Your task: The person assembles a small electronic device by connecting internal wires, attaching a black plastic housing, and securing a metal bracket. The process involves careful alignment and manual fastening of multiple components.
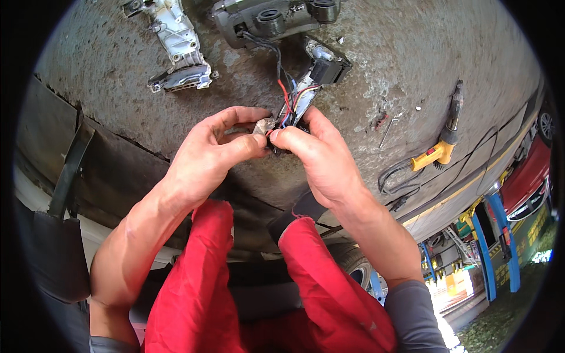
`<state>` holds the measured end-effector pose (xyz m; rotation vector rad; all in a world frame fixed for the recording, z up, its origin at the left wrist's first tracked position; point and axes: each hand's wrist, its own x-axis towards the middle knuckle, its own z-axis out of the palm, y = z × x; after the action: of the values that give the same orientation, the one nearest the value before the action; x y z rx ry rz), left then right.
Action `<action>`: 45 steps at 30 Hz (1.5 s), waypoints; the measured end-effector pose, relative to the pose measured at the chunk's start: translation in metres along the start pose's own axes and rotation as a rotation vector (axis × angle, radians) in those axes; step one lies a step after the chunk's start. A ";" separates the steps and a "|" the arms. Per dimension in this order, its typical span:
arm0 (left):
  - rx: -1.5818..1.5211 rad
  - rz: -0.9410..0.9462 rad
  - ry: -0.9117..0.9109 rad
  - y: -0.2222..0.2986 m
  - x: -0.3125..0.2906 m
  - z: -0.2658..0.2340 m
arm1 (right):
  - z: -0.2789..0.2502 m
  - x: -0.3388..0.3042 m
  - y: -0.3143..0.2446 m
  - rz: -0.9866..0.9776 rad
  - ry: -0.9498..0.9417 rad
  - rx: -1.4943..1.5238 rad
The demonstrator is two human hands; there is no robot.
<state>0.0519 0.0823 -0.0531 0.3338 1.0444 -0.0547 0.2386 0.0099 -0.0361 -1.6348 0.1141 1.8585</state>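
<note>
Both hands meet over an opened handle half [305, 97] of a power tool, with red, blue and black wires [286, 97] running through it. My right hand [322, 156] is closed around its near end, thumb pressed on the dark parts and wires there. In my left hand [220, 141], thumb and fingers pinch a small pale, crumpled-looking piece [264, 125] against the same end. The fingers partly hide what lies between the thumbs. A black block [328, 70] sits at the handle's far end. Dark cables link the wires to a grey motor housing [282, 19] with round caps.
A separate pale metal casing half [176, 41] lies at the far left on the worn, stained worktop [118, 76]. On the right rests a yellow corded heat gun [438, 154], its cable [397, 182] looped beside it. A thin bent metal tool [388, 133] lies nearer.
</note>
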 end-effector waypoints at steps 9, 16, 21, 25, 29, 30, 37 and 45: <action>0.040 0.028 -0.045 -0.001 -0.006 -0.002 | -0.001 0.004 -0.012 0.091 -0.006 -0.096; 0.039 0.048 -0.006 -0.001 -0.007 0.002 | 0.002 0.009 -0.015 0.085 0.017 -0.199; 0.061 0.063 0.007 0.000 -0.007 0.004 | 0.005 0.010 -0.014 0.043 0.070 -0.253; 0.055 0.071 0.001 -0.005 -0.008 0.002 | -0.001 0.008 -0.011 0.055 0.025 -0.235; 0.039 0.099 -0.009 -0.011 -0.005 0.001 | -0.001 0.002 -0.012 0.042 0.004 -0.227; 0.032 0.104 -0.014 -0.011 -0.004 0.001 | 0.000 0.001 -0.012 0.032 0.004 -0.225; 0.075 0.127 -0.003 -0.012 -0.004 0.002 | 0.002 0.006 -0.017 0.010 0.014 -0.248; 0.068 0.086 0.000 -0.008 -0.007 0.006 | 0.004 0.007 -0.017 0.028 0.036 -0.255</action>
<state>0.0517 0.0722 -0.0467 0.4400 1.0287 -0.0134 0.2440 0.0282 -0.0355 -1.8460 -0.0893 1.9288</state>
